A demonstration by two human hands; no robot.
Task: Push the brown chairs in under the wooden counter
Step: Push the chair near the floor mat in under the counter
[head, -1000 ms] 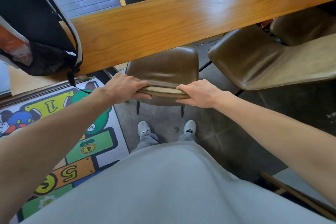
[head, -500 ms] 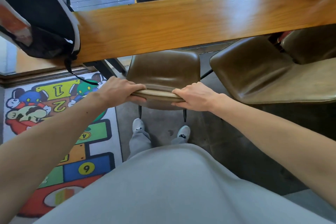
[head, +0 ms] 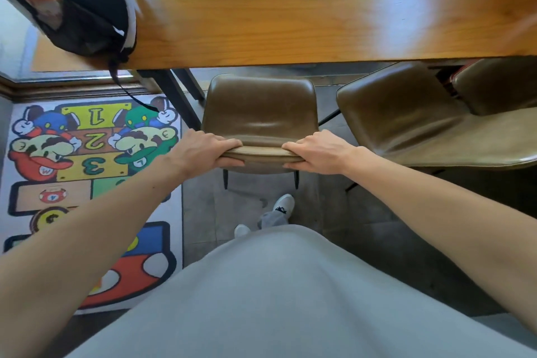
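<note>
A brown leather chair (head: 258, 107) stands in front of me with its seat just short of the near edge of the wooden counter (head: 290, 23). My left hand (head: 203, 151) grips the left end of its backrest top. My right hand (head: 319, 154) grips the right end, fingers curled over the edge. A second brown chair (head: 406, 122) stands to the right, its seat partly under the counter. A third brown chair (head: 494, 87) shows at the far right, tucked further under.
A black backpack (head: 81, 0) lies on the counter's left end, a strap hanging over the edge. A colourful hopscotch rug (head: 87, 166) covers the floor at left. The counter's dark legs (head: 174, 93) stand left of the chair. My feet (head: 279, 206) are behind it.
The counter now appears level instead of slanted, and the whole scene sits lower in view. Both hands keep their grip on the backrest. My feet have shifted, one ahead of the other.
</note>
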